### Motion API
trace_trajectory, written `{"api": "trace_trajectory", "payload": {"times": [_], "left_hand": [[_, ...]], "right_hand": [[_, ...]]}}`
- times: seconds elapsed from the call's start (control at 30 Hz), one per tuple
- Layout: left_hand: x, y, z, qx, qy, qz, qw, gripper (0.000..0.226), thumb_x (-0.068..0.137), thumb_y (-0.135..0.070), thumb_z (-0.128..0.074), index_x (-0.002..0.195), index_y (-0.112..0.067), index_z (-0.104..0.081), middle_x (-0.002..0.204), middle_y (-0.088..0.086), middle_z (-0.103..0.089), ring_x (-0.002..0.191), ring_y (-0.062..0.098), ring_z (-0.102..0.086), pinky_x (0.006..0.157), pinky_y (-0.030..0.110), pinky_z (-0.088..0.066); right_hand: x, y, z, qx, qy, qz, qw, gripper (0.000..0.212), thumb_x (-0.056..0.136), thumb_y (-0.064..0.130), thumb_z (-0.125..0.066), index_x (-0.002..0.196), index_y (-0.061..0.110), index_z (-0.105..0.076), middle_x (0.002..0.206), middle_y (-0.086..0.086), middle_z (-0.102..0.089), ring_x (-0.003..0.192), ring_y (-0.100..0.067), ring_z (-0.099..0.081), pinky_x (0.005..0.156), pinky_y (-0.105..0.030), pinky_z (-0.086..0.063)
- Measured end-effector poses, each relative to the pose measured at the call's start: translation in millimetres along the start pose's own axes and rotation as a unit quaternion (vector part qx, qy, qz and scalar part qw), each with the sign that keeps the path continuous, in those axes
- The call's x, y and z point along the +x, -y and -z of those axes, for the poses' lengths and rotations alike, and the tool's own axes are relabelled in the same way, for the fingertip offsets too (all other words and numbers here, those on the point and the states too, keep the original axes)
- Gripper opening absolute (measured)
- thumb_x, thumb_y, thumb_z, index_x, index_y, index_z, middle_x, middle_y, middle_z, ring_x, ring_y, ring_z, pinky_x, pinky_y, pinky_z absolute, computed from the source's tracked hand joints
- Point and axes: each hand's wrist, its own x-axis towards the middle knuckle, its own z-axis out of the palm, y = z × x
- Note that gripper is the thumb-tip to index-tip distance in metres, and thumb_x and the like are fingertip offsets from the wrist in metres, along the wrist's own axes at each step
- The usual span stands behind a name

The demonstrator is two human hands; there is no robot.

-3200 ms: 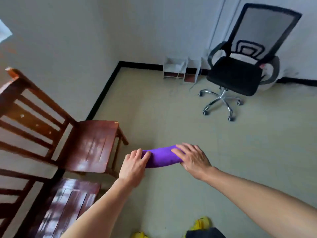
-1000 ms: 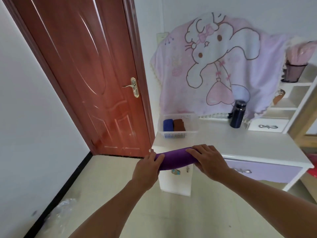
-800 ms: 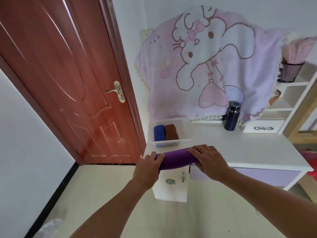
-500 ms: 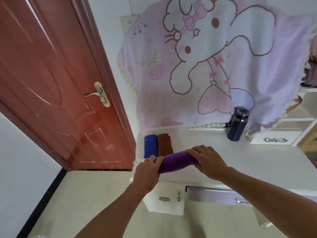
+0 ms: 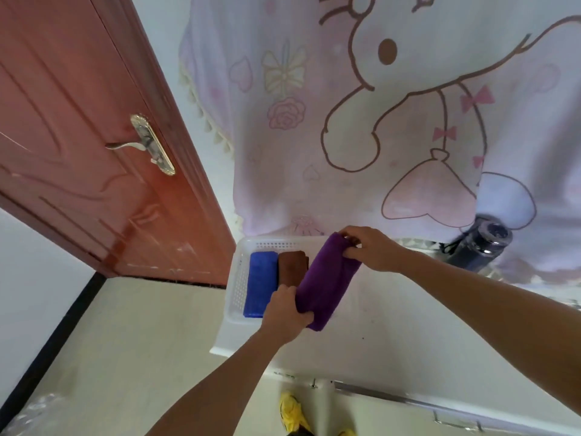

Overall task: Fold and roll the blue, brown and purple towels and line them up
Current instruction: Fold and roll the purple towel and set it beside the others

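A rolled purple towel hangs over the right part of a white perforated basket on a white desk. My left hand grips its near end and my right hand grips its far end. The roll lies lengthwise, tilted a little to the right. Inside the basket a rolled blue towel lies at the left and a rolled brown towel lies beside it, partly hidden by my left hand and the purple roll.
A pink cartoon blanket hangs behind the desk. A dark bottle stands at the back right of the desktop. A red-brown door with a metal handle is at the left. Yellow shoes show on the floor.
I have walked from the open floor up to the desk. The purple roll has turned from crosswise to lengthwise and now hangs over the basket beside the brown towel.
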Motion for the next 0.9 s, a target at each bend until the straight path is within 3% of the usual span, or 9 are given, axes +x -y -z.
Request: {"api": "trace_trajectory", "payload": {"times": [0.1, 0.2, 0.27, 0.37, 0.5, 0.57, 0.67, 0.77, 0.9], "left_hand": [[19.3, -2.6, -10.0, -0.092, 0.032, 0.023, 0.995, 0.052, 0.072, -0.024, -0.072, 0.117, -0.020, -0.046, 0.090, -0.014, -0.053, 0.076, 0.001, -0.054, 0.056, 0.010, -0.044], [41.9, -2.2, -25.9, -0.207, 0.081, 0.090, 0.971, 0.052, 0.070, -0.019, -0.077, 0.111, -0.020, -0.046, 0.096, -0.007, -0.057, 0.085, 0.011, -0.060, 0.068, 0.028, -0.059], [54.0, -2.7, -36.3, -0.233, 0.113, 0.129, 0.957, 0.050, 0.071, -0.020, -0.079, 0.112, -0.015, -0.049, 0.104, 0.001, -0.061, 0.092, 0.019, -0.062, 0.075, 0.036, -0.059], [71.0, 7.6, -55.6, -0.160, 0.139, 0.136, 0.968, 0.054, 0.077, -0.032, -0.075, 0.120, -0.009, -0.052, 0.114, 0.005, -0.062, 0.101, 0.022, -0.061, 0.078, 0.029, -0.052], [68.6, 9.9, -61.9, 0.042, 0.153, 0.100, 0.982, 0.046, 0.084, -0.050, -0.063, 0.108, -0.012, -0.056, 0.104, 0.006, -0.064, 0.092, 0.025, -0.063, 0.074, 0.035, -0.051], [62.9, 10.9, -58.8, 0.106, 0.102, 0.062, 0.987, 0.039, 0.087, -0.051, -0.058, 0.106, -0.017, -0.055, 0.101, 0.003, -0.063, 0.091, 0.022, -0.062, 0.072, 0.034, -0.050], [55.3, 22.2, -54.7, 0.150, 0.020, -0.070, 0.986, 0.028, 0.092, -0.037, -0.054, 0.115, -0.022, -0.049, 0.109, 0.001, -0.055, 0.098, 0.019, -0.055, 0.078, 0.033, -0.049], [45.6, 35.5, -52.6, 0.188, 0.074, -0.163, 0.966, 0.026, 0.098, -0.034, -0.039, 0.117, -0.023, -0.052, 0.113, 0.003, -0.049, 0.102, 0.022, -0.049, 0.086, 0.037, -0.044], [48.4, 45.4, -45.4, 0.224, 0.170, -0.156, 0.947, 0.044, 0.099, -0.045, -0.025, 0.136, -0.029, -0.044, 0.123, 0.004, -0.047, 0.112, 0.024, -0.042, 0.095, 0.042, -0.035]], "right_hand": [[29.3, -3.2, -6.3, -0.022, -0.007, -0.024, 0.999, 0.032, 0.091, 0.015, -0.058, 0.123, 0.016, -0.058, 0.115, -0.003, -0.065, 0.102, -0.020, -0.060, 0.089, -0.035, -0.050], [58.7, -6.9, -17.1, -0.085, -0.010, -0.048, 0.995, 0.034, 0.093, 0.015, -0.053, 0.126, 0.017, -0.057, 0.121, -0.003, -0.064, 0.106, -0.020, -0.059, 0.092, -0.033, -0.048], [76.0, -10.8, -27.7, -0.141, 0.007, -0.058, 0.988, 0.034, 0.094, 0.016, -0.049, 0.127, 0.020, -0.057, 0.124, -0.002, -0.063, 0.108, -0.021, -0.058, 0.093, -0.033, -0.046], [102.0, -20.4, -52.8, -0.201, 0.048, -0.082, 0.975, 0.036, 0.094, 0.013, -0.045, 0.127, 0.024, -0.058, 0.125, -0.002, -0.061, 0.108, -0.023, -0.058, 0.093, -0.036, -0.048], [115.4, -31.8, -81.9, -0.258, 0.087, -0.096, 0.957, 0.032, 0.092, 0.006, -0.044, 0.115, 0.019, -0.063, 0.113, -0.007, -0.064, 0.095, -0.025, -0.060, 0.080, -0.035, -0.051], [119.8, -33.9, -91.5, -0.299, 0.078, -0.091, 0.947, 0.027, 0.092, 0.008, -0.042, 0.107, 0.016, -0.064, 0.106, -0.010, -0.063, 0.091, -0.027, -0.060, 0.075, -0.036, -0.050], [124.2, -32.5, -100.3, -0.351, 0.045, -0.077, 0.932, 0.022, 0.095, 0.014, -0.042, 0.098, 0.016, -0.064, 0.096, -0.007, -0.066, 0.085, -0.025, -0.063, 0.070, -0.036, -0.050], [117.0, -35.9, -101.4, -0.392, 0.017, -0.051, 0.918, 0.017, 0.095, 0.018, -0.048, 0.105, 0.018, -0.061, 0.099, -0.003, -0.066, 0.089, -0.023, -0.062, 0.070, -0.035, -0.049], [97.5, -46.2, -107.5, -0.402, -0.002, 0.056, 0.914, 0.034, 0.090, 0.016, -0.058, 0.125, 0.020, -0.056, 0.122, -0.007, -0.054, 0.113, -0.027, -0.049, 0.087, -0.038, -0.050]]}}
